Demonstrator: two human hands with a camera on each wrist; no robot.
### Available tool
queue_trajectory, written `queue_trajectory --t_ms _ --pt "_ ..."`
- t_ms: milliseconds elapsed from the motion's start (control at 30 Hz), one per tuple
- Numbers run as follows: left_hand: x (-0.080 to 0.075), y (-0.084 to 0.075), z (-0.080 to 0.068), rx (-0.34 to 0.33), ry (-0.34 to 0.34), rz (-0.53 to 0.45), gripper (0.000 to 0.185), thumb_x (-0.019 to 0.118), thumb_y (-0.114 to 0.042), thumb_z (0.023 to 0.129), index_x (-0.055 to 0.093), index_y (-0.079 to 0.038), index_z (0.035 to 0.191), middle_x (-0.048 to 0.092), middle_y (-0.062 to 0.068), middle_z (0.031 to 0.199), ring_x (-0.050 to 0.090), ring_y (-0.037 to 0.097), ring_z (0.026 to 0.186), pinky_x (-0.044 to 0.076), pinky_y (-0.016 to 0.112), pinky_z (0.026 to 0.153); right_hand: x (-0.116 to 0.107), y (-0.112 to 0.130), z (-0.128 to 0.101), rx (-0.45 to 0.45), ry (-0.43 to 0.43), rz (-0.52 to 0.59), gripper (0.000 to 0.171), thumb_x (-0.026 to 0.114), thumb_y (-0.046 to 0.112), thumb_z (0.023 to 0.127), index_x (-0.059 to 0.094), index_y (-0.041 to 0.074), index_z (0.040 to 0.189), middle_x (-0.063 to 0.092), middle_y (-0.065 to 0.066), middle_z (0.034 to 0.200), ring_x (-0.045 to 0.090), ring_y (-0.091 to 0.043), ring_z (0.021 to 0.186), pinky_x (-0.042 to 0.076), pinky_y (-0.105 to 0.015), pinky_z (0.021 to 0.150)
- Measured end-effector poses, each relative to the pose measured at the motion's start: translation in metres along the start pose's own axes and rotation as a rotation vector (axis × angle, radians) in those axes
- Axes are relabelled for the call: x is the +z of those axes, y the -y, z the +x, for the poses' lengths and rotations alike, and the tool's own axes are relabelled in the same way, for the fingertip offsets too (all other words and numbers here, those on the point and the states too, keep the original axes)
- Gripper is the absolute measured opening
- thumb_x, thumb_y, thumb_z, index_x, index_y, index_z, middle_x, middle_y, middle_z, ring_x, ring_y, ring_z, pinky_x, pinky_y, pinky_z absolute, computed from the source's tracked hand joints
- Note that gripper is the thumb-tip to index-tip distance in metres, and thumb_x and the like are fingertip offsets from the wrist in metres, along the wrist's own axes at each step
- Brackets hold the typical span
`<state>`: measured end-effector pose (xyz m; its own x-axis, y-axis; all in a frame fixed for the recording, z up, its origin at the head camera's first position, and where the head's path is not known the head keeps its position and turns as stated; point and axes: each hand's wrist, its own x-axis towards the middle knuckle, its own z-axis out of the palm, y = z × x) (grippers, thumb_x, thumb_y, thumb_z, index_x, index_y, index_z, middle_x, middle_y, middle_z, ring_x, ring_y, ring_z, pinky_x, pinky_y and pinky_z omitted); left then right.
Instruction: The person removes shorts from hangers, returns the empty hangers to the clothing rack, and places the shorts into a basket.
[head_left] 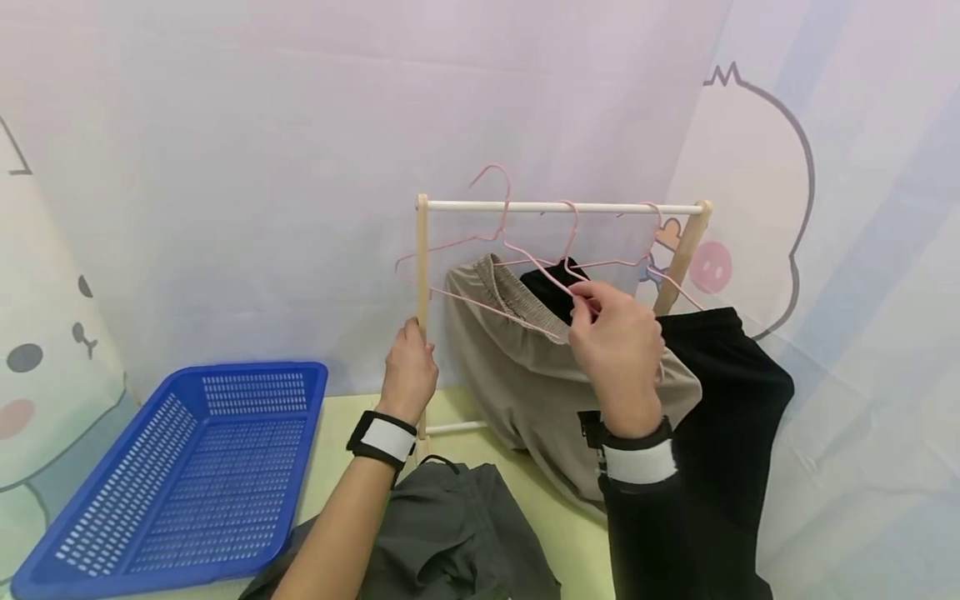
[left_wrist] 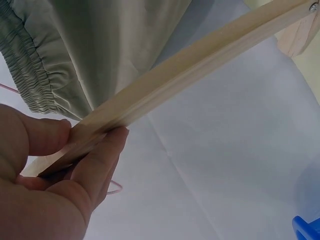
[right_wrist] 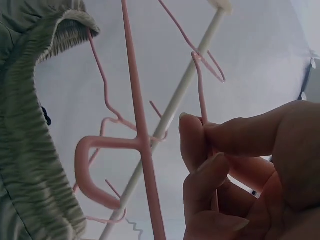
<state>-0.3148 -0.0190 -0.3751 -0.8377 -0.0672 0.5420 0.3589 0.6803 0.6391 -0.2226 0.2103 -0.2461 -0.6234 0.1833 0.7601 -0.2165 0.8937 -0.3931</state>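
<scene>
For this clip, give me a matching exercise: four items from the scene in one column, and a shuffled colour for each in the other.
Items:
1. perforated plastic basket
2. thin wire hanger in the right hand's grip
3. elastic-waist shorts on the rack
4. upright wooden post held by the left hand

Colours:
a. pink
b. pale wood
c. blue
d. beige

Pairs: 1-c, 2-a, 3-d, 4-b

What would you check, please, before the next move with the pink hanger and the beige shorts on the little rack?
1. Left hand grips the rack post: ok.
2. Right hand pinches the pink hanger wire: ok.
3. Beige shorts waistband on a hanger: ok.
4. That hanger's hook over the white rail: not ok, hook is above the rail.
5. Black garment hung securely: cannot tell.
</scene>
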Motion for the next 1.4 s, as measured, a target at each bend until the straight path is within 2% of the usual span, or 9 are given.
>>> queue_trajectory --t_ms 133,333,533,733,1067,1400 --pt "0.003 0.002 -0.003 -0.001 -0.003 -0.004 0.036 0.06 0.001 0.101 0.049 0.012 0.134 0.062 0.029 0.111 0.068 0.048 0.1 0.058 0.055 0.082 0.011 -0.001 -0.007 -0.011 0.012 0.02 0.016 0.068 0.014 0.095 0.082 0.014 0.103 0.078 -0.004 0.082 0.067 -0.03 0.061 0.047 -0.047 0.052" --pt "0.005 0.003 -0.006 -0.007 -0.004 -0.003 0.036 0.062 0.002 0.1 0.05 0.011 0.132 0.063 0.029 0.11 0.068 0.048 0.099 0.058 0.056 0.081 0.018 -0.004 -0.019 0.041 0.064 0.015 0.017 0.066 0.016 0.097 0.081 0.015 0.104 0.077 -0.003 0.083 0.064 -0.028 0.059 0.044 -0.041 0.047" --pt "0.004 0.003 -0.001 0.002 -0.004 -0.009 0.036 0.062 0.002 0.1 0.05 0.011 0.132 0.063 0.03 0.11 0.068 0.048 0.1 0.059 0.055 0.082 0.022 -0.007 -0.025 0.073 0.107 0.033 0.017 0.066 0.019 0.099 0.08 0.016 0.107 0.076 -0.003 0.083 0.056 -0.022 0.051 0.039 -0.036 0.045" --pt "0.003 0.004 -0.002 -0.009 0.002 -0.017 0.035 0.062 0.002 0.1 0.05 0.011 0.132 0.063 0.029 0.109 0.068 0.047 0.099 0.059 0.054 0.081 0.024 -0.01 -0.028 0.091 0.13 0.04 0.018 0.065 0.018 0.098 0.08 0.017 0.108 0.076 -0.003 0.085 0.047 -0.019 0.045 0.033 -0.034 0.041" --pt "0.001 0.003 0.0 -0.024 0.001 -0.028 0.035 0.062 0.001 0.1 0.05 0.01 0.132 0.063 0.028 0.11 0.068 0.046 0.1 0.059 0.054 0.081 0.023 -0.008 -0.025 0.076 0.107 0.034 0.018 0.066 0.018 0.096 0.081 0.018 0.106 0.078 -0.002 0.087 0.051 -0.019 0.047 0.036 -0.035 0.044" --pt "-0.001 0.003 0.002 -0.015 -0.001 -0.048 0.036 0.062 0.002 0.1 0.05 0.011 0.133 0.063 0.028 0.11 0.068 0.046 0.1 0.059 0.054 0.082 0.023 -0.009 -0.022 0.061 0.087 0.043 0.016 0.067 0.017 0.094 0.081 0.016 0.103 0.077 -0.001 0.081 0.061 -0.023 0.055 0.043 -0.038 0.051"
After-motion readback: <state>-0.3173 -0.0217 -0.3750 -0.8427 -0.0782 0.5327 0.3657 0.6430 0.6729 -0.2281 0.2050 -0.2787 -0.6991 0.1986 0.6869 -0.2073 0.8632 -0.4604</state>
